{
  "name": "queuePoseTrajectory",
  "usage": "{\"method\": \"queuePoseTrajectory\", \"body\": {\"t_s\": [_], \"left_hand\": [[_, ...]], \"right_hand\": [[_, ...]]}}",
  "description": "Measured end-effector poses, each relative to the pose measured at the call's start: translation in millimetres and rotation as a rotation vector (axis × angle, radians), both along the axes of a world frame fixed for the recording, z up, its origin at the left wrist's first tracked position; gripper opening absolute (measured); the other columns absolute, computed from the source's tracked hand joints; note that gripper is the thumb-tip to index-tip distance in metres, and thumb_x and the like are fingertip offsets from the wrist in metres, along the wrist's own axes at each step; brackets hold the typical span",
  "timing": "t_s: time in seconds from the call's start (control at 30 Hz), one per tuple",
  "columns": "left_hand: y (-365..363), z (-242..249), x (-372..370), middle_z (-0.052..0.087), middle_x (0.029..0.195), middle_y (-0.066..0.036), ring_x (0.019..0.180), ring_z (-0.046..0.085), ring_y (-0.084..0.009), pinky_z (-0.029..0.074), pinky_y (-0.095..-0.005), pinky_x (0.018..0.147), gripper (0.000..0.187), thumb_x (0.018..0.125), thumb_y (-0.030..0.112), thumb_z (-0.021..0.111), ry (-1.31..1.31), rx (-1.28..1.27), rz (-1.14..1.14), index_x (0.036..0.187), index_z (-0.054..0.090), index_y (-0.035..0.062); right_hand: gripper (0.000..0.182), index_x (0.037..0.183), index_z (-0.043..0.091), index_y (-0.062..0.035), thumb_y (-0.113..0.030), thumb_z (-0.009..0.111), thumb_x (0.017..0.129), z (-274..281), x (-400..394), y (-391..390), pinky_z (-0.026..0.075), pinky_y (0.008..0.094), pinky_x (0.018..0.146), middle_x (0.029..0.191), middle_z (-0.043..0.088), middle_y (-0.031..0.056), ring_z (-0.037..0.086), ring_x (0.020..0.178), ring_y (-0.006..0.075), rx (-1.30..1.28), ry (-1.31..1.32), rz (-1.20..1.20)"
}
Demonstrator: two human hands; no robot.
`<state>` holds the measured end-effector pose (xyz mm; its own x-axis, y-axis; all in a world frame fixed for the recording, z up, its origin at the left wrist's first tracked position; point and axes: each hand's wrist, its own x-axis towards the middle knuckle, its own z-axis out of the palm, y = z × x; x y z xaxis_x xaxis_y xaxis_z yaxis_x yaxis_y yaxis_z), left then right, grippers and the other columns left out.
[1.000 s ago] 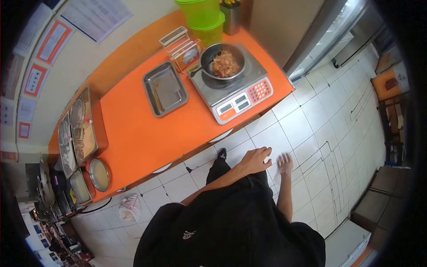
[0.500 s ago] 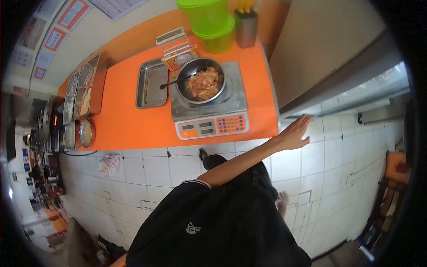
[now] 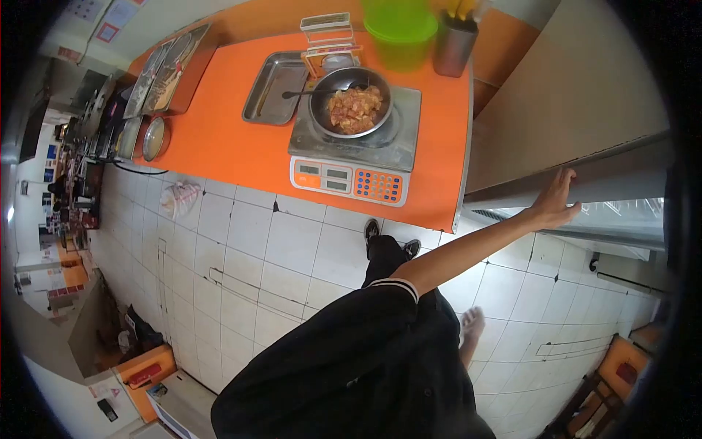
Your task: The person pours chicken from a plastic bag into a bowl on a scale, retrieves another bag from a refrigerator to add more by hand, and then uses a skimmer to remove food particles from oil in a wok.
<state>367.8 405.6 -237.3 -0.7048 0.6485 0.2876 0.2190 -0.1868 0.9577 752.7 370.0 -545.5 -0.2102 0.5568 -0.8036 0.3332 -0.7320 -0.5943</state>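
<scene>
My left hand [image 3: 554, 203] is stretched out to the right, its fingertips against the grey edge of a tall cabinet door [image 3: 614, 174] and its thumb apart from the fingers. Lower down, beside my dark clothes, hangs my right hand [image 3: 472, 320], slightly blurred, with its fingers loosely apart and nothing visible in it. A metal bowl [image 3: 349, 132] of cut, raw-looking meat [image 3: 356, 110] and a dark-handled utensil [image 3: 300, 94] rests on a scale [image 3: 303, 146]. Left of it lies a metal tray [image 3: 274, 89].
The orange counter [image 3: 219, 139] also holds a wire rack [image 3: 327, 36], green tubs [image 3: 402, 44], a knife holder [image 3: 455, 47], food trays [image 3: 172, 73] and small bowls [image 3: 155, 139]. A plastic bag [image 3: 180, 200] lies on the tiled floor [image 3: 292, 234]. Wire shelves [image 3: 621, 211] show behind the door.
My left hand has moved right and now touches the door edge. The view has shifted, so the counter sits higher and both my shoes show.
</scene>
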Motion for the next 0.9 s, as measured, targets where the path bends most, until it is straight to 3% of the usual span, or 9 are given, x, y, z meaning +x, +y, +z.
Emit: {"method": "queuePoseTrajectory", "body": {"t_s": [0.37, 0.47, 0.6, 0.63, 0.67, 0.73, 0.77, 0.8, 0.9], "left_hand": [[34, 8, 3, 0.039, 0.106, -0.019, 0.101, 0.042, -0.0339, 0.035, -0.0404, 0.086, 0.033, 0.083, 0.02, 0.05, 0.124, 0.143, 0.348, 0.104, 0.04, -0.0029], [44, 16, -13, 0.045, 0.097, -0.017, 0.095, 0.046, -0.0342, 0.039, -0.0403, 0.082, 0.032, 0.083, 0.024, 0.048, -0.072, 0.036, 0.268, 0.104, 0.043, -0.0005], [62, 0, -32, 0.059, 0.08, -0.021, 0.074, 0.056, -0.0363, 0.043, -0.0442, 0.063, 0.033, 0.086, 0.032, 0.048, 0.018, 0.114, 0.373, 0.077, 0.06, 0.0028], [61, 7, -33, 0.059, 0.072, -0.02, 0.069, 0.057, -0.0359, 0.044, -0.0442, 0.06, 0.037, 0.087, 0.033, 0.045, 0.19, -0.175, 0.407, 0.073, 0.061, 0.0028], [60, 10, -35, 0.06, 0.074, -0.02, 0.067, 0.058, -0.0351, 0.044, -0.0434, 0.06, 0.038, 0.087, 0.033, 0.043, 0.193, -0.124, 0.329, 0.075, 0.063, 0.0025], [72, 0, -37, 0.061, 0.072, -0.019, 0.067, 0.06, -0.0281, 0.044, -0.0408, 0.061, 0.038, 0.086, 0.034, 0.046, 0.121, 0.19, 0.368, 0.084, 0.065, 0.0013], [46, 40, -30, 0.06, 0.068, -0.02, 0.065, 0.06, -0.0257, 0.043, -0.0396, 0.06, 0.04, 0.086, 0.035, 0.046, 0.007, -0.155, 0.283, 0.084, 0.064, -0.0006], [55, 32, -35, 0.056, 0.062, -0.021, 0.06, 0.058, -0.0245, 0.041, -0.0397, 0.059, 0.046, 0.087, 0.037, 0.045, -0.009, -0.202, 0.288, 0.076, 0.062, -0.0031], [56, 28, -26, 0.052, 0.056, -0.021, 0.052, 0.051, -0.0294, 0.037, -0.0422, 0.055, 0.05, 0.089, 0.036, 0.041, -0.005, -0.158, 0.245, 0.065, 0.055, -0.0052]], "right_hand": [[0.037, 0.111, 0.047, -0.0047, -0.029, 0.05, 0.084, -65, 97, -42, 0.042, 0.0339, 0.069, 0.096, 0.051, 0.0104, 0.05, 0.084, 0.0236, -0.183, -0.096, -0.063], [0.034, 0.11, 0.047, -0.0046, -0.028, 0.049, 0.084, -72, 103, -41, 0.043, 0.0327, 0.066, 0.094, 0.051, 0.0101, 0.051, 0.081, 0.0229, -0.171, -0.071, -0.09], [0.031, 0.108, 0.048, -0.0046, -0.025, 0.048, 0.085, -87, 110, -25, 0.043, 0.031, 0.062, 0.09, 0.052, 0.0097, 0.052, 0.077, 0.022, -0.113, 0.049, -0.13], [0.026, 0.104, 0.048, -0.0036, -0.02, 0.046, 0.084, -83, 113, -20, 0.043, 0.0317, 0.059, 0.086, 0.051, 0.0107, 0.051, 0.073, 0.0224, -0.059, 0.134, -0.112], [0.03, 0.105, 0.048, 0.0001, -0.019, 0.054, 0.083, -90, 109, -9, 0.046, 0.0341, 0.055, 0.09, 0.053, 0.012, 0.053, 0.073, 0.0237, -0.093, 0.17, -0.083], [0.026, 0.1, 0.049, 0.0019, -0.015, 0.054, 0.08, -67, 84, -13, 0.047, 0.0367, 0.053, 0.087, 0.054, 0.0135, 0.054, 0.07, 0.0238, 0.104, 0.198, -0.251], [0.025, 0.098, 0.05, 0.0006, -0.016, 0.053, 0.08, -48, 67, -8, 0.046, 0.0349, 0.048, 0.083, 0.053, 0.0128, 0.053, 0.062, 0.0233, 0.141, 0.098, -0.244], [0.023, 0.097, 0.05, -0.0007, -0.017, 0.051, 0.08, -27, 50, -4, 0.044, 0.0332, 0.044, 0.079, 0.052, 0.0121, 0.052, 0.054, 0.0227, 0.151, -0.01, -0.219], [0.024, 0.097, 0.05, -0.0005, -0.018, 0.051, 0.081, 9, 15, 1, 0.046, 0.0331, 0.043, 0.079, 0.053, 0.0126, 0.054, 0.055, 0.0226, 0.211, 0.086, -0.299]]}}
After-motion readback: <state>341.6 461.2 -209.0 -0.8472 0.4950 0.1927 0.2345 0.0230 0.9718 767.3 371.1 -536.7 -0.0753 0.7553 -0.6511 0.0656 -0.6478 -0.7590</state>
